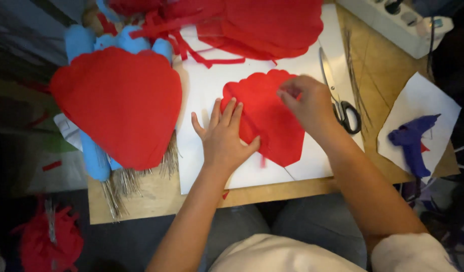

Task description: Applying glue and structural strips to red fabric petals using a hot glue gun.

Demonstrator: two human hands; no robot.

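Note:
A red petal-shaped paper piece [272,121] with a scalloped top edge lies on a white sheet [207,85] on the wooden table. My left hand [222,138] presses flat on the lower left edge of the piece, fingers spread. My right hand [307,100] pinches the piece's upper right edge between thumb and fingers. The hand blurs slightly, so the exact pinch point is unclear.
A large red paper heart shape [119,100] rests on blue rolls [91,156] and thin sticks at left. Red paper scraps [262,22] pile at the back. Scissors [340,98] lie right of the sheet. A blue glue gun [413,141] sits on white paper; a power strip [398,22] is far right.

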